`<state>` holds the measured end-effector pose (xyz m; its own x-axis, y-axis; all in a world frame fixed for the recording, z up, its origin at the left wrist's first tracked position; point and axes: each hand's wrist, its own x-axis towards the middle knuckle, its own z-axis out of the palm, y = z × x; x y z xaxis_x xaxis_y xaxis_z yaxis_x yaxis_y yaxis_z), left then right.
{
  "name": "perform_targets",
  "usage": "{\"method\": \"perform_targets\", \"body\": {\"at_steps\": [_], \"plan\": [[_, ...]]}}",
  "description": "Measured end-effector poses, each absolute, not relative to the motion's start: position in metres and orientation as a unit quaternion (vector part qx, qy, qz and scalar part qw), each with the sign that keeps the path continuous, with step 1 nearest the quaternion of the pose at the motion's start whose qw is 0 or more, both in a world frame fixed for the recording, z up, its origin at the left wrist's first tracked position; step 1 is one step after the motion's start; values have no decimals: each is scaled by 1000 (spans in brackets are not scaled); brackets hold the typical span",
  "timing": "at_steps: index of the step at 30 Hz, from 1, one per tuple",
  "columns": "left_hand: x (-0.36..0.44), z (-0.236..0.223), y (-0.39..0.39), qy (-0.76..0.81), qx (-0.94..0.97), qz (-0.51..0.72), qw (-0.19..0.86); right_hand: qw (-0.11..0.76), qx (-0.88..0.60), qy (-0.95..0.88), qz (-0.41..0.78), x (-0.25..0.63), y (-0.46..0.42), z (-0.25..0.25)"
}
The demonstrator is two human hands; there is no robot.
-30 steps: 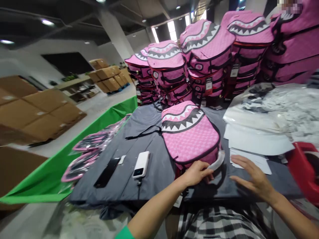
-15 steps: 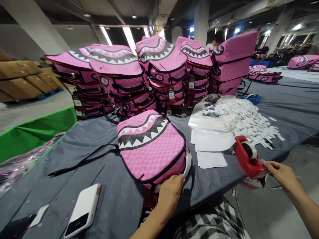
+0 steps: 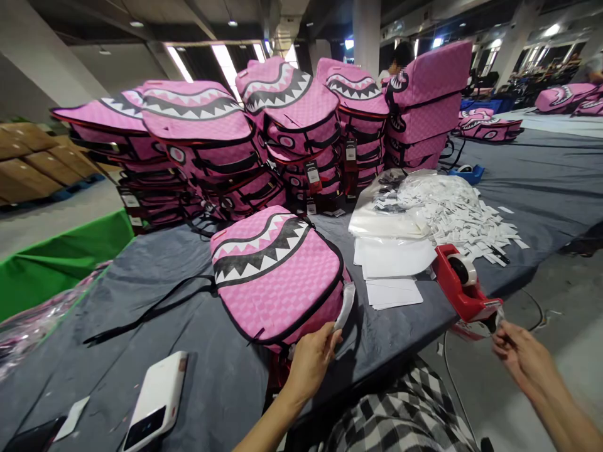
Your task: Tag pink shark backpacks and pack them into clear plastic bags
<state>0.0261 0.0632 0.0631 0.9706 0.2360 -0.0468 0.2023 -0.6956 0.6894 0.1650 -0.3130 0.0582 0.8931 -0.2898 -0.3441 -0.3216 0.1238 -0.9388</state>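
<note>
One gray-covered table (image 3: 226, 370) stands in a pillared hall (image 3: 366, 37), brown cartons (image 3: 28, 179) at left; then one white power bank (image 3: 157, 395), five backpack stacks (image 3: 202, 129) behind, one pink backpack (image 3: 282, 282) by the front edge, left hand (image 3: 311, 361) pinching its wrapped strap (image 3: 347, 304), one red tape dispenser (image 3: 455, 285), right hand (image 3: 525, 355) pinching tape (image 3: 500, 315).

Past my table (image 3: 546, 182), I see a concrete-grey floor (image 3: 560, 295) under a dark ceiling (image 3: 179, 19). Bright windows (image 3: 225, 66) glare at the back, and small lamps (image 3: 552, 29) shine overhead. Pale pillars (image 3: 366, 37) stand against the gloom. On my left, a plain wall (image 3: 108, 72) rises behind stacked cartons (image 3: 28, 169).
</note>
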Motion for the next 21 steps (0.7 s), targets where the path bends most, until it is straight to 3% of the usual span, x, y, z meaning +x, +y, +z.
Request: {"method": "perform_targets", "body": {"at_steps": [4, 8, 12, 21], "plan": [[27, 76, 62, 123, 906, 2, 405, 756, -594, 176, 213, 123, -233, 38], [25, 87, 63, 123, 894, -18, 431, 764, -525, -22, 374, 99, -151, 43], [25, 89, 61, 148, 879, -2, 454, 746, -561, -135, 333, 100, -101, 40], [27, 82, 55, 180, 904, 24, 387, 720, -582, -141, 351, 98, -70, 5]]}}
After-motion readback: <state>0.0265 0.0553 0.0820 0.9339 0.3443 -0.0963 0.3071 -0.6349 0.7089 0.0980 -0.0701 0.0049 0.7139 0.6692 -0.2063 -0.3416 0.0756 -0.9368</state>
